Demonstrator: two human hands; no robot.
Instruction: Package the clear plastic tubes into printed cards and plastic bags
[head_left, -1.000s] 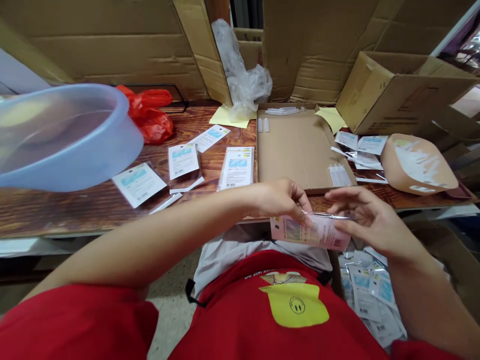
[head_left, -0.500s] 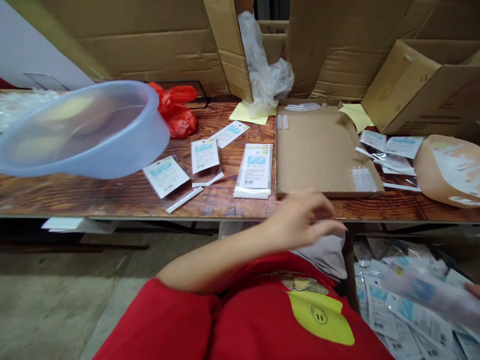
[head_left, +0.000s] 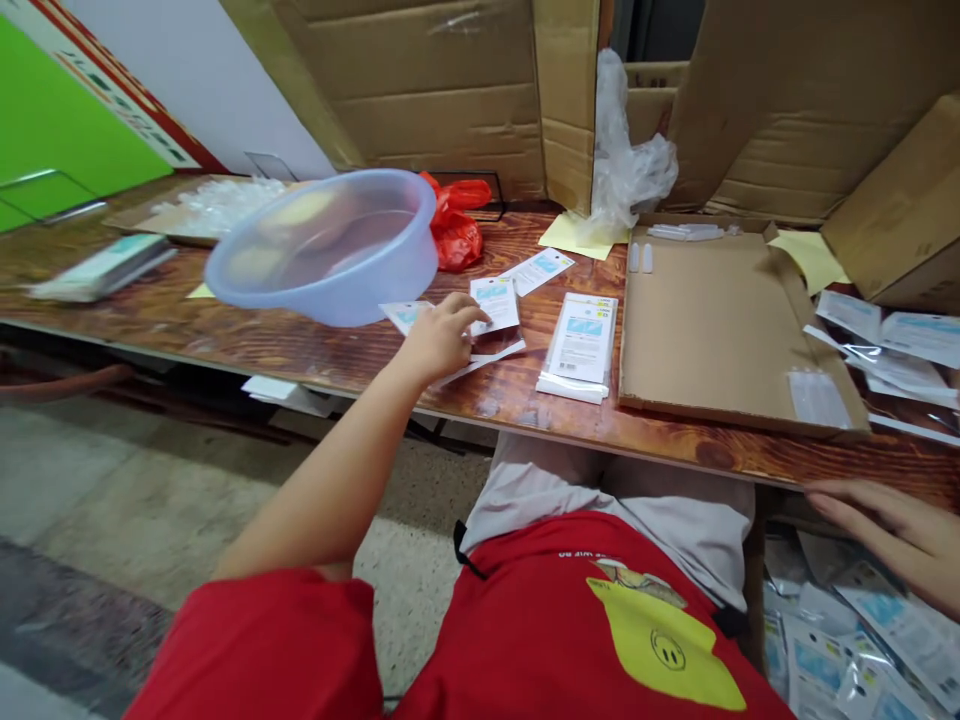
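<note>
On the wooden table (head_left: 247, 345), the left hand (head_left: 442, 335) now rests its fingertips on a small sachet (head_left: 495, 303) beside the blue plastic basin (head_left: 330, 245); a second ago both hands held a pink packet at the lap, and that packet is gone from view. So the work has moved on to a fresh sachet. Its arm is stretched forward, fingers loosely curled, gripping nothing. The right hand (head_left: 892, 530) hangs open and empty below the table edge, above loose packets (head_left: 855, 640).

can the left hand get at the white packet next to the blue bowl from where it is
Probably yes. The left hand already lies on the table with its fingertips at the white packet; the blue bowl sits to one side, not across the way.
</note>
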